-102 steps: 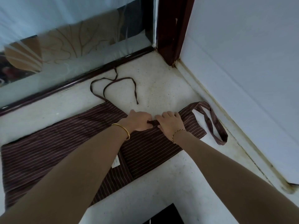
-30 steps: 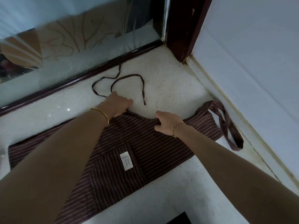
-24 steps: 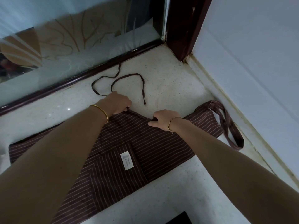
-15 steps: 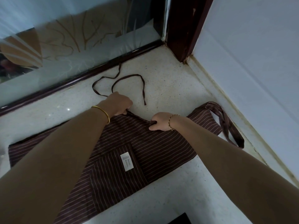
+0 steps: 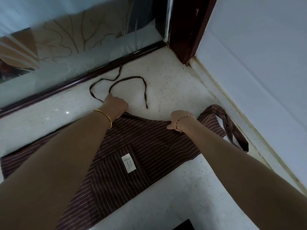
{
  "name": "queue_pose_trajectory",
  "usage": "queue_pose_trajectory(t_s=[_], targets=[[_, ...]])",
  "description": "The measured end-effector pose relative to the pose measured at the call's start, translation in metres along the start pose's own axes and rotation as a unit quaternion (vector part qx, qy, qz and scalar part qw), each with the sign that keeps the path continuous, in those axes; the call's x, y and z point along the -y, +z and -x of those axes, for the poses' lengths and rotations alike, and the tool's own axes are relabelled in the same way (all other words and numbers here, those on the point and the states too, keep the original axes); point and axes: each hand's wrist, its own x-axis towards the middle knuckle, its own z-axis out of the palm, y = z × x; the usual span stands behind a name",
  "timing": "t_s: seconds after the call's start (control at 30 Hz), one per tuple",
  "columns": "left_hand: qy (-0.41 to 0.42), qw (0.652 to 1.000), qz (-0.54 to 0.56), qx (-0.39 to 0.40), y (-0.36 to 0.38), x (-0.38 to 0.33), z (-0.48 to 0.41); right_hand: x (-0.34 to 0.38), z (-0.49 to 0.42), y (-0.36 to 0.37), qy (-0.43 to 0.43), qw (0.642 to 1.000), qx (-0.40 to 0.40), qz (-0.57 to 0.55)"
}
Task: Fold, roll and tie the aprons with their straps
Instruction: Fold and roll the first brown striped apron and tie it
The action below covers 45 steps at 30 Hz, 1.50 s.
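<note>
Found spread flat on the pale speckled floor (image 5: 174,90), in the corner between a frosted glass panel (image 5: 83,47) and a light wall (image 5: 257,63): one apron (image 5: 149,146), dark brown with thin pale stripes. Sewn onto the near half, a patch pocket (image 5: 116,178) with stripes set at an angle to those of the body cloth, and on it a small white label (image 5: 128,164), print too small to read. Trailing from the far edge toward the glass, a thin strap (image 5: 129,78) of the same dark cloth, lying in loose curves, one free end on bare floor between the two hands. At the right end, a wide striped neck loop (image 5: 232,128), lying just beside the foot of the wall. Left part of the cloth partly hidden under the forearm. Left hand (image 5: 116,105): knuckles up, fingers curled under and closed on the apron's far edge at the root of the thin strap; gold bangle (image 5: 106,118) on the wrist. Right hand (image 5: 179,118): likewise closed on the far edge, further right, thumb on top of the cloth; thin bracelet (image 5: 181,121) on the wrist. Hands well apart, far edge held between them with a shallow dip. Dark wooden post (image 5: 187,30) upright in the corner behind.
</note>
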Motion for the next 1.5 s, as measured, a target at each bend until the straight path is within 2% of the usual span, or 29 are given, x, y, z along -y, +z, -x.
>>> queue_pose_trajectory(t_s=[0.1, 0.2, 0.23, 0.3, 0.37, 0.4, 0.47, 0.53, 0.6, 0.67, 0.77, 0.83, 0.97, 1.03, 1.1, 1.17, 1.23, 1.27, 1.3, 1.33, 1.37, 1.43, 1.47, 1.5], targets=[[-0.061, 0.998, -0.016, -0.02, -0.003, -0.004, 0.004, -0.004, 0.001, 0.001, 0.044, 0.996, -0.05, 0.055], [-0.109, 0.988, -0.04, -0.103, -0.009, -0.02, 0.013, -0.005, 0.001, 0.007, 0.04, 0.993, -0.083, 0.071], [-0.09, 0.984, -0.027, -0.149, -0.013, -0.032, 0.017, -0.004, 0.002, 0.009, 0.031, 0.993, -0.097, 0.062], [0.002, 0.971, 0.07, -0.229, -0.014, -0.065, 0.019, -0.004, 0.005, 0.013, 0.019, 0.992, -0.123, 0.032], [0.089, 0.959, 0.185, -0.197, -0.014, -0.099, 0.025, -0.007, 0.011, 0.016, 0.013, 0.987, -0.158, 0.004], [0.107, 0.959, 0.2, -0.167, -0.012, -0.112, 0.026, -0.012, 0.015, 0.018, 0.009, 0.982, -0.189, -0.001], [0.091, 0.968, 0.186, -0.143, -0.006, -0.127, 0.025, -0.026, 0.026, 0.023, -0.005, 0.955, -0.298, -0.016], [0.058, 0.975, 0.169, -0.134, -0.006, -0.132, 0.025, -0.046, 0.039, 0.028, 0.002, 0.911, -0.409, -0.05], [0.047, 0.972, 0.176, -0.151, -0.014, -0.137, 0.027, -0.065, 0.05, 0.038, 0.061, 0.881, -0.461, -0.093], [0.066, 0.958, 0.186, -0.208, -0.025, -0.149, 0.031, -0.084, 0.062, 0.05, 0.161, 0.88, -0.43, -0.121], [0.106, 0.941, 0.2, -0.252, -0.039, -0.178, 0.034, -0.107, 0.074, 0.074, 0.286, 0.908, -0.291, -0.093], [0.116, 0.947, 0.2, -0.224, -0.043, -0.193, 0.032, -0.115, 0.078, 0.088, 0.324, 0.907, -0.243, -0.112], [0.142, 0.96, 0.174, -0.169, -0.043, -0.206, 0.027, -0.128, 0.082, 0.1, 0.35, 0.898, -0.228, -0.139], [0.176, 0.958, 0.156, -0.163, -0.043, -0.209, 0.028, -0.137, 0.082, 0.093, 0.349, 0.881, -0.222, -0.228], [0.194, 0.958, 0.145, -0.154, -0.045, -0.211, 0.028, -0.144, 0.078, 0.081, 0.323, 0.818, -0.247, -0.407], [0.193, 0.958, 0.157, -0.14, -0.049, -0.209, 0.025, -0.141, 0.078, 0.061, 0.249, 0.708, -0.307, -0.585], [0.185, 0.962, 0.158, -0.128, -0.054, -0.206, 0.021, -0.125, 0.086, 0.04, 0.17, 0.597, -0.365, -0.694], [0.18, 0.964, 0.151, -0.125, -0.056, -0.205, 0.019, -0.115, 0.092, 0.031, 0.134, 0.554, -0.385, -0.726], [0.177, 0.965, 0.145, -0.124, -0.058, -0.205, 0.017, -0.103, 0.098, 0.026, 0.102, 0.528, -0.399, -0.743], [0.174, 0.968, 0.138, -0.119, -0.06, -0.205, 0.016, -0.09, 0.103, 0.024, 0.075, 0.523, -0.409, -0.744], [0.171, 0.97, 0.132, -0.112, -0.062, -0.205, 0.015, -0.079, 0.104, 0.026, 0.057, 0.536, -0.415, -0.732], [0.182, 0.964, 0.166, -0.098, -0.059, -0.201, 0.005, -0.058, 0.1, 0.04, 0.043, 0.611, -0.408, -0.677], [0.201, 0.945, 0.239, -0.1, -0.057, -0.198, 0.002, -0.051, 0.095, 0.049, 0.046, 0.658, -0.39, -0.643], [0.216, 0.903, 0.352, -0.12, -0.055, -0.193, 0.0, -0.045, 0.089, 0.057, 0.052, 0.703, -0.362, -0.61]])
